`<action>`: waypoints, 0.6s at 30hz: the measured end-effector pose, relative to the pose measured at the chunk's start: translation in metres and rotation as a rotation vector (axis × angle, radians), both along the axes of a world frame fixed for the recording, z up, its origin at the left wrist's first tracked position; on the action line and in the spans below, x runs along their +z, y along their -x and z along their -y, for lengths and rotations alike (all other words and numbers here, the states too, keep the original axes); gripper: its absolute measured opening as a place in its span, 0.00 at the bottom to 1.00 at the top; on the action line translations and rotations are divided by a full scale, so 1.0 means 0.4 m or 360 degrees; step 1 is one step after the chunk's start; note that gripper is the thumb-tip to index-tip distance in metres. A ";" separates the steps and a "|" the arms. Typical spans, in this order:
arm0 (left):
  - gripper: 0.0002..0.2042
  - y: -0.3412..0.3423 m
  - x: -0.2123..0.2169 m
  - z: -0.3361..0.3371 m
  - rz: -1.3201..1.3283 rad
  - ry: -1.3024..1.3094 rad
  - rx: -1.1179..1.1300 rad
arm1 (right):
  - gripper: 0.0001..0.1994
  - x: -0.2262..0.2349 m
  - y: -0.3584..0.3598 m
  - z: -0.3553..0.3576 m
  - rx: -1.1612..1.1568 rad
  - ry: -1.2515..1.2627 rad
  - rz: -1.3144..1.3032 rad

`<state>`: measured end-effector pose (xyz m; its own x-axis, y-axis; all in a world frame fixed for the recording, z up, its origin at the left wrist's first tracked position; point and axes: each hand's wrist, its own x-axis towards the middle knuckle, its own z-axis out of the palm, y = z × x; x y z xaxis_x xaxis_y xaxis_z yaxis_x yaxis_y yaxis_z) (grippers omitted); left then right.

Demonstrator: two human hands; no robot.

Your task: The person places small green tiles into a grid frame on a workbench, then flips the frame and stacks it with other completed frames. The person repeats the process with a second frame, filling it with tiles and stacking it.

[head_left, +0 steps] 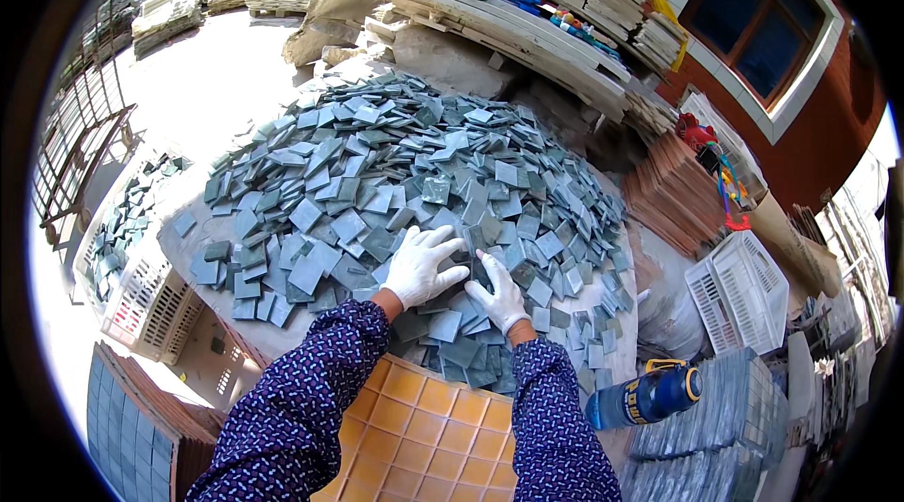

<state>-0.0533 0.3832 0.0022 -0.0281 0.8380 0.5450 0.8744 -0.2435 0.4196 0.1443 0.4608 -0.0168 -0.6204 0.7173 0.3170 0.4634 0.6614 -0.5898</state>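
A large heap of small square grey-green stone tiles (350, 225) lies in front of me. My left hand (420, 265), in a white glove, rests over the near part of the heap with its fingers spread. Close to its right, my right hand (498, 293), also gloved, reaches into the tiles with index finger and thumb apart. A dark tile (475, 239) stands on edge by the right fingertips; whether they touch it I cannot tell. Below the hands, between my forearms, is an orange tray (428, 427) divided into square cells by raised lines.
A blue bottle (644, 396) lies beside my right forearm, on wrapped tile stacks (702, 450). A white plastic crate (737, 293) stands at right, another crate (155, 309) with tiles at left. Tile sheets (127, 422) are stacked at lower left. Stone slabs (490, 17) sit behind the heap.
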 end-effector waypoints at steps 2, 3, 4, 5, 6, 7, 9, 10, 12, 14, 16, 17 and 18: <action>0.24 -0.005 0.019 0.008 0.0086 0.0157 -0.0103 | 0.33 0.011 -0.002 0.024 0.0025 0.0209 -0.0098; 0.26 0.012 0.010 0.005 0.0269 0.0263 -0.0199 | 0.32 0.019 -0.010 0.026 0.0059 0.0310 -0.0116; 0.26 0.027 -0.005 0.018 0.0241 0.0131 -0.0070 | 0.31 0.025 -0.016 0.030 0.0112 0.0350 -0.0108; 0.27 0.036 -0.012 0.036 0.0214 0.0004 0.0052 | 0.29 0.025 -0.028 0.029 0.0164 0.0427 -0.0120; 0.27 0.038 -0.016 0.049 0.0140 0.0036 0.0399 | 0.28 0.015 -0.050 0.030 0.0194 0.0662 -0.0331; 0.27 0.043 -0.023 0.063 0.0064 0.0066 0.0746 | 0.27 0.004 -0.069 0.031 0.0226 0.0894 -0.0549; 0.28 0.026 -0.079 0.076 -0.0005 0.0190 0.1017 | 0.26 -0.070 -0.037 0.005 0.0102 0.0692 -0.0670; 0.29 -0.025 -0.053 0.074 0.0302 0.0269 0.0864 | 0.26 -0.092 -0.053 -0.005 0.0002 0.0574 -0.0696; 0.29 -0.056 -0.053 0.109 0.0647 0.0328 0.0681 | 0.25 -0.025 -0.021 0.069 0.0006 0.1095 -0.0762; 0.21 -0.052 -0.056 0.115 0.0950 0.0213 0.0347 | 0.21 -0.001 -0.025 0.071 0.0122 0.1095 -0.0807; 0.17 -0.032 -0.069 0.139 0.1268 0.0187 -0.0071 | 0.18 -0.006 -0.021 0.089 0.0274 0.1234 -0.0914; 0.18 -0.028 -0.081 0.150 0.1540 0.0312 -0.0209 | 0.18 0.007 -0.011 0.118 0.0292 0.1431 -0.0951; 0.19 -0.058 -0.045 0.167 0.1701 0.0498 -0.0278 | 0.18 0.012 -0.024 0.133 0.0319 0.1405 -0.0943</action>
<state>-0.0303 0.3164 -0.0157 -0.2233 0.9717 0.0770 -0.0059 -0.0803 0.9967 0.1537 0.4077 -0.0120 -0.6698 0.7421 0.0262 -0.1215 -0.0747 -0.9898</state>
